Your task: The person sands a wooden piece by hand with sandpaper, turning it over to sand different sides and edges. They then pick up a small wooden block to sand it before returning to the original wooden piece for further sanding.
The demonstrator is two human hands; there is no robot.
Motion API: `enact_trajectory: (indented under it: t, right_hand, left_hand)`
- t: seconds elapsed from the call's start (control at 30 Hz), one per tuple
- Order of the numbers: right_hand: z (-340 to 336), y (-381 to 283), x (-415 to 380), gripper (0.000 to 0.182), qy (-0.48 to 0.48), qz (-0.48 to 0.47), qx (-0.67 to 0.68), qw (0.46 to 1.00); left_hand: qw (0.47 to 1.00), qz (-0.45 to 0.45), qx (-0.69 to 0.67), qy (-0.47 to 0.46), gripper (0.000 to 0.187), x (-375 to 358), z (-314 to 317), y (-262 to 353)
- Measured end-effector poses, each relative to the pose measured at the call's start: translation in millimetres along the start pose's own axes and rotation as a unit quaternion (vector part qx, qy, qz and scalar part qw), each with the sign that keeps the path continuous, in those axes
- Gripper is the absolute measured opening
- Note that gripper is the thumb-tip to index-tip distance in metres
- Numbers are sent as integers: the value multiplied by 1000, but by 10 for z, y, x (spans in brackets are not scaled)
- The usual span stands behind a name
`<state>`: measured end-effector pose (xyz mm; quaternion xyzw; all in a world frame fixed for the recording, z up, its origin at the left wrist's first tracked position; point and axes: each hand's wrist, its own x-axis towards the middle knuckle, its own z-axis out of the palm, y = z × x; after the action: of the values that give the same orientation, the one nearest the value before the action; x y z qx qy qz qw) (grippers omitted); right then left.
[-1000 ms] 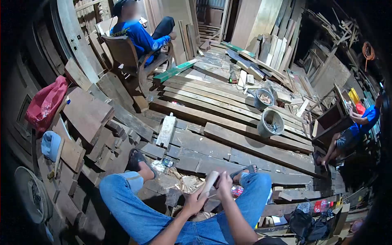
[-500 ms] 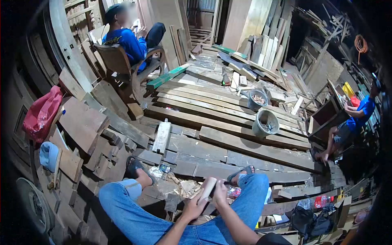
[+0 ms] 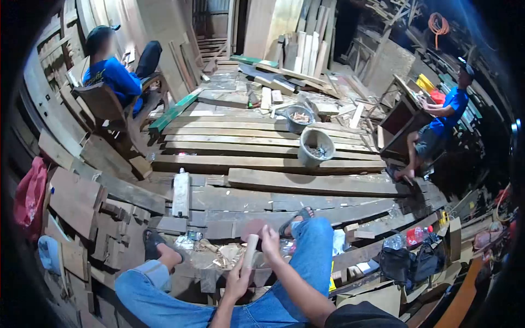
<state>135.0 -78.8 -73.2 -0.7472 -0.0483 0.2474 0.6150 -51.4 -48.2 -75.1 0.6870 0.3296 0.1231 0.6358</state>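
In my left hand is a pale, rounded piece of wood, its upper end pointing away from me. The fingers wrap around its lower part. Just to the right, my right hand pinches the edge of a reddish-brown round sanding disc. That disc lies beyond the wood's top end and overlaps it in this view. Both hands are between my knees, over wood scraps on the floor.
Long beams lie across the floor ahead, with two buckets among them. A person in blue sits on a chair at the left; another person is at the right. Black bags and bottles lie at my right.
My right hand has come away from the wood's side, and the reddish disc now shows. My left hand still holds the wood, now more upright. The view has swung right.
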Motion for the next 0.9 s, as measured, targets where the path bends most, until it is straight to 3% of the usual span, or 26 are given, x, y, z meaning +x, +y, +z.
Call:
enact_trajectory:
  t: [0.03, 0.13, 0.17, 0.27, 0.3, 0.43, 0.53, 0.57, 0.67, 0.77, 0.8, 0.9]
  right_hand:
    - [41, 45, 71, 47, -10, -31, 31, 999]
    - [89, 65, -240, 48, -28, -28, -73, 997]
    - [167, 139, -342, 47, -19, -106, -19, 994]
    - [-44, -10, -139, 44, -61, 102, -48, 992]
    - [-55, -116, -62, 42, -8, -31, -95, 995]
    - [149, 248, -342, 42, -17, -219, -60, 974]
    - [8, -4, -85, 41, -32, -76, -160, 984]
    - [46, 40, 8, 43, -55, -81, -29, 995]
    - [46, 21, -253, 46, -10, -101, -86, 991]
    - [38, -8, -177, 47, -21, -108, -133, 985]
    - [42, 12, -97, 47, -25, -109, -160, 981]
    - [30, -54, -119, 45, -34, -106, -122, 986]
  left_hand:
    - [1000, 15, 13, -1, 49, -21, 4, 27]
    - [987, 101, 55, 113, 49, -43, -22, 232]
    - [992, 55, 9, 112, 49, -58, -41, 311]
    - [995, 59, 36, 67, 49, -79, -53, 300]
    - [999, 10, 36, 36, 48, -142, -50, 478]
    - [997, 31, -55, 50, 48, -105, -159, 442]
    - [996, 46, 15, 74, 50, -74, 30, 344]
    - [996, 47, 42, 58, 51, -79, 52, 381]
    - [986, 124, 63, 90, 51, -51, 77, 190]
    - [992, -122, 10, -5, 50, -63, -11, 367]
    - [996, -84, -36, 19, 51, -29, 38, 317]
    - [993, -91, -77, -14, 53, -4, 55, 253]
